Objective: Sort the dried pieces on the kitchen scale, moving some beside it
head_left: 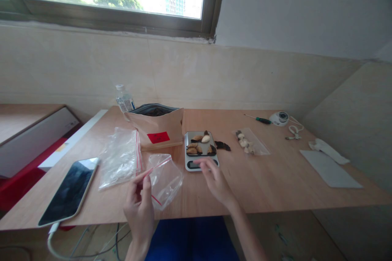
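Observation:
Between the thumb and fingers of my left hand (140, 202) is the edge of a clear zip bag (167, 181) with a red seal line. The bag hangs loosely just above the table. My right hand (216, 181) is open, fingers stretched over the display end of a small digital scale (216, 164); whether it touches is unclear. Several brown and pale dried pieces (196, 148) lie on the scale's plate. Dark strips (223, 146) lie against its right side. Farther right, another clear bag (259, 146) contains pale chunks (245, 142).
A brown paper pouch (174, 124) stands open behind the bags. Left are a stack of clear bags (119, 163), a phone (70, 189) on a cable and a bottle (125, 98). Right are a screwdriver (262, 120), white camera (279, 118) and white sheet (330, 171).

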`<move>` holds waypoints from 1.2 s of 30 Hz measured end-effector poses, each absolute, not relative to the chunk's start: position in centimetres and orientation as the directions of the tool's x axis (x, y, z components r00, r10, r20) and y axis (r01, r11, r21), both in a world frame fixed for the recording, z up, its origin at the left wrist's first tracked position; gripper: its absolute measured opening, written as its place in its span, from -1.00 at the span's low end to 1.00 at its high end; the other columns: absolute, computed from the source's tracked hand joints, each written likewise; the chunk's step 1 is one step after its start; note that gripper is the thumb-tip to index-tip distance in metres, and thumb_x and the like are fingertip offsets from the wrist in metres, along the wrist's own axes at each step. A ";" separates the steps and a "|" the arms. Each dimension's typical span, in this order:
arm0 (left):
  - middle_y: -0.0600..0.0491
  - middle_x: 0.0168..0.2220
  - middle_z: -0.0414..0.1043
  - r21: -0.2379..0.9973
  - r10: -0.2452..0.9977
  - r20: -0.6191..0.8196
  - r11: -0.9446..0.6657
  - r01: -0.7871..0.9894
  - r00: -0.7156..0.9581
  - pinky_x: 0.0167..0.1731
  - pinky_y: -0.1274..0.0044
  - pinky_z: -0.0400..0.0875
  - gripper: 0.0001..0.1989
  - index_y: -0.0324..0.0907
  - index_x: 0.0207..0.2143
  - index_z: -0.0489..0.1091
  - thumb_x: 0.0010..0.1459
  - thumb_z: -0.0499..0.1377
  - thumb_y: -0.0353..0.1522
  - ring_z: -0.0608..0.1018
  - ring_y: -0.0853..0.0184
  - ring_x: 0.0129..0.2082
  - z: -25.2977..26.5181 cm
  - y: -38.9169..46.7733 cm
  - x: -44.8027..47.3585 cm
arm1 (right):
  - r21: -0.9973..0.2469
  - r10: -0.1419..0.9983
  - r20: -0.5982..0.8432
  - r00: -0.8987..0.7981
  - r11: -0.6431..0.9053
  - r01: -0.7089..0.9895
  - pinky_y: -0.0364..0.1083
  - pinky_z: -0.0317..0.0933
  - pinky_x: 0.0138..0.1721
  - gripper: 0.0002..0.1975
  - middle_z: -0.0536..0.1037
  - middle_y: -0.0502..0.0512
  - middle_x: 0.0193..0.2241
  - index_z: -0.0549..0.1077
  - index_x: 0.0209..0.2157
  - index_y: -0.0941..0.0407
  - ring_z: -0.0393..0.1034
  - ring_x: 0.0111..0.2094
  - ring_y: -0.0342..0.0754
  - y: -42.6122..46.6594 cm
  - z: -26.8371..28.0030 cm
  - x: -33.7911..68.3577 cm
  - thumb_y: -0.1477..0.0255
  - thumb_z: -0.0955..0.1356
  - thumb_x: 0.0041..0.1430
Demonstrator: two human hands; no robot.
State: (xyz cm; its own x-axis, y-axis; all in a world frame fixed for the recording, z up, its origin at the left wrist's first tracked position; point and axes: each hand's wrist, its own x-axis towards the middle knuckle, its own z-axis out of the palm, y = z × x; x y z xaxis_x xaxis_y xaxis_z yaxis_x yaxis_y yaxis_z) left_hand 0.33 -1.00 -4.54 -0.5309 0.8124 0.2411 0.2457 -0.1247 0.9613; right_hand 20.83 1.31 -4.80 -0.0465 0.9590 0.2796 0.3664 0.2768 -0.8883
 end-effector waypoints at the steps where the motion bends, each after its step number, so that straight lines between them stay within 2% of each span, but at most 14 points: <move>1: 0.06 -0.38 0.49 0.963 0.823 0.233 -0.121 0.241 -0.518 -0.39 0.59 0.35 -0.65 -0.20 -0.25 0.46 0.11 0.12 -0.11 0.48 0.36 -0.42 -4.5 -1.0 0.2 | -0.861 0.941 0.339 0.002 0.309 0.403 -0.03 0.21 0.04 -0.67 0.49 0.10 -0.11 0.44 -0.11 0.03 0.36 -0.01 -0.04 2.4 -4.3 21.7 0.27 0.12 0.35; 4: 0.06 -0.38 0.50 0.963 0.848 0.231 -0.130 0.237 -0.477 -0.41 0.59 0.36 -0.66 -0.20 -0.26 0.46 0.10 0.13 -0.12 0.48 0.36 -0.43 -4.6 -1.2 0.0 | -0.750 0.883 0.465 0.056 0.360 0.555 0.07 0.07 0.18 -0.63 0.44 0.16 0.02 0.42 -0.03 0.05 0.26 0.11 0.00 6.4 -4.0 24.0 0.25 0.11 0.34; 7: 0.04 -0.35 0.51 0.958 0.871 0.242 -0.145 0.246 -0.427 -0.39 0.59 0.38 -0.67 -0.19 -0.27 0.46 0.10 0.14 -0.13 0.50 0.35 -0.40 -4.9 -1.5 0.0 | -0.682 0.906 0.424 0.004 0.316 0.660 0.16 0.00 0.22 -0.57 0.43 0.22 0.06 0.44 -0.03 0.10 0.22 0.16 0.06 9.8 -4.9 25.5 0.21 0.11 0.32; 10: 0.04 -0.36 0.50 0.957 0.887 0.235 -0.140 0.254 -0.397 -0.39 0.59 0.39 -0.67 -0.19 -0.26 0.47 0.11 0.14 -0.13 0.50 0.34 -0.39 -5.3 -1.7 -0.3 | -0.656 0.925 0.378 -0.033 0.293 0.695 0.17 0.09 0.17 -0.55 0.52 0.21 -0.04 0.49 -0.10 0.09 0.32 0.08 0.06 10.8 -5.9 25.9 0.21 0.08 0.32; 14: 0.05 -0.39 0.48 0.957 0.889 0.223 -0.122 0.262 -0.400 -0.42 0.59 0.38 -0.66 -0.19 -0.26 0.46 0.11 0.13 -0.11 0.48 0.35 -0.43 -5.6 -1.7 -0.7 | -0.676 0.930 0.365 -0.042 0.296 0.675 0.12 0.18 0.10 -0.56 0.54 0.17 -0.08 0.50 -0.12 0.05 0.38 0.02 0.05 9.5 -6.2 25.6 0.21 0.08 0.33; 18: 0.05 -0.37 0.48 0.955 0.896 0.231 -0.134 0.266 -0.378 -0.40 0.59 0.38 -0.66 -0.19 -0.24 0.46 0.11 0.13 -0.12 0.48 0.35 -0.41 -6.0 -1.6 -0.7 | -0.762 0.940 0.340 0.001 0.275 0.587 0.10 0.10 0.18 -0.55 0.44 0.16 0.07 0.40 0.04 0.06 0.27 0.14 0.01 8.5 -5.9 25.8 0.17 0.09 0.33; 22: 0.04 -0.36 0.48 0.958 0.901 0.215 -0.120 0.260 -0.377 -0.39 0.59 0.37 -0.66 -0.19 -0.24 0.46 0.10 0.14 -0.11 0.49 0.34 -0.39 -6.3 -1.6 -0.6 | -0.749 0.925 0.376 0.062 0.263 0.608 0.12 0.05 0.20 -0.57 0.38 0.21 0.11 0.37 0.05 0.08 0.22 0.16 0.02 8.0 -6.2 26.8 0.19 0.14 0.30; 28: 0.04 -0.40 0.48 0.963 0.902 0.190 -0.095 0.252 -0.387 -0.41 0.58 0.37 -0.62 -0.20 -0.27 0.47 0.08 0.15 -0.07 0.48 0.33 -0.42 -6.5 -1.7 -0.6 | -0.686 0.916 0.400 0.039 0.270 0.676 0.14 0.13 0.12 -0.57 0.38 0.19 0.04 0.34 0.05 0.01 0.24 0.11 0.08 6.1 -7.9 27.8 0.24 0.34 0.14; 33: 0.04 -0.38 0.49 0.963 0.903 0.188 -0.092 0.253 -0.387 -0.40 0.58 0.36 -0.63 -0.19 -0.26 0.46 0.08 0.15 -0.08 0.48 0.33 -0.41 -6.6 -1.6 -0.7 | -0.734 0.932 0.356 0.071 0.232 0.638 0.05 0.29 -0.09 -0.75 0.47 0.14 -0.15 0.44 -0.13 0.04 0.37 -0.09 0.05 5.9 -8.2 27.6 0.33 0.31 0.15; 36: 0.05 -0.37 0.49 0.963 0.905 0.189 -0.096 0.251 -0.382 -0.40 0.59 0.36 -0.63 -0.18 -0.26 0.46 0.08 0.15 -0.08 0.48 0.34 -0.40 -6.6 -1.6 -0.6 | -0.748 0.930 0.359 0.079 0.236 0.620 0.01 0.31 -0.17 -0.78 0.51 0.14 -0.20 0.46 -0.18 0.07 0.39 -0.18 0.03 6.8 -8.0 27.3 0.34 0.30 0.14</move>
